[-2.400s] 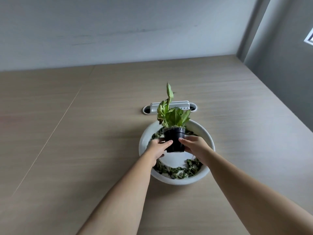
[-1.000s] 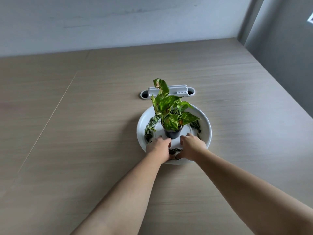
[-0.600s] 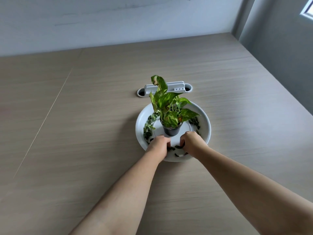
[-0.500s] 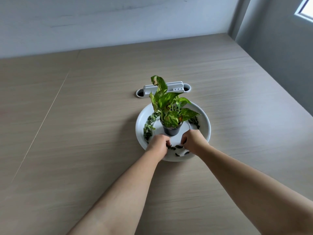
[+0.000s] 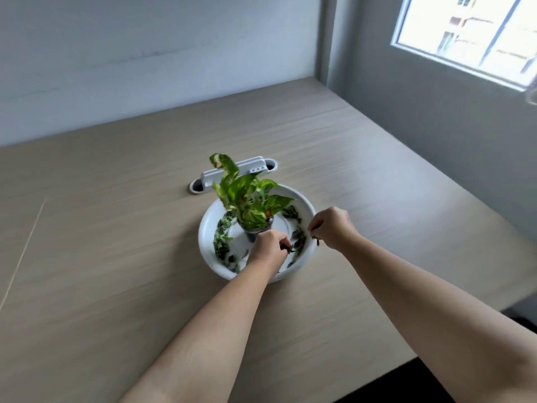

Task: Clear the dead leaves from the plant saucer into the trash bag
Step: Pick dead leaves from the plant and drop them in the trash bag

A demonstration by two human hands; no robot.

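A white round saucer [image 5: 207, 228] sits mid-table with a small potted plant [image 5: 247, 196] in a black pot at its centre. Dark dead leaves [image 5: 222, 242] lie along its left inner edge, and more lie at the right. My left hand [image 5: 270, 248] is over the front of the saucer, fingers closed on a few dead leaves. My right hand [image 5: 331, 228] is at the saucer's right rim, fist closed around dead leaves, bits poking out below. No trash bag is in view.
A white cable port [image 5: 232, 173] is set into the wooden table [image 5: 101, 228] just behind the saucer. The table's right edge runs along a grey wall under a window [image 5: 470, 33]. The near right corner drops off to a dark floor.
Both hands left the pot, gathered leaves at the saucer's front, and closed on them. My right hand has moved out to the right rim. The view has swung right, showing the window.
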